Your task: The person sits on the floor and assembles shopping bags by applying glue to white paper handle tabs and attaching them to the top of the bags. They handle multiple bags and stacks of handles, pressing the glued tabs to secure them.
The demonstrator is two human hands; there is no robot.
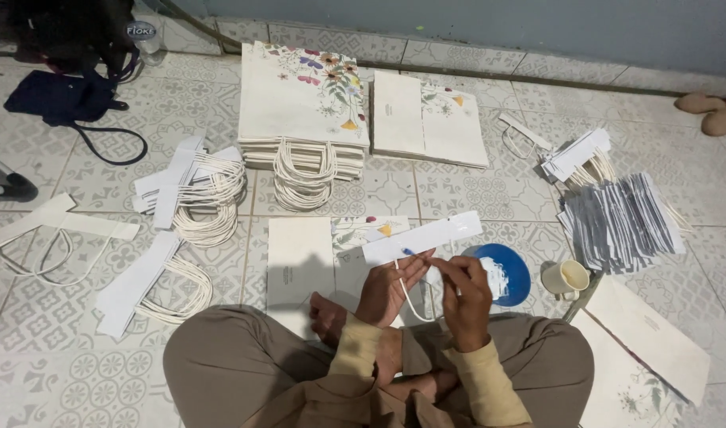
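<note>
Head view: long white card strip (422, 238), cord loop attached.

A tall pile of flowery paper bags (303, 103) is lying on the tiled floor (450, 194). A cream mug (565, 280) is sitting near grey paper strips (620, 222).

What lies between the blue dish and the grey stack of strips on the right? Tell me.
In the head view, a cream cup stands on the tiled floor between the blue dish and the grey stack of strips; nothing else shows there.
</note>
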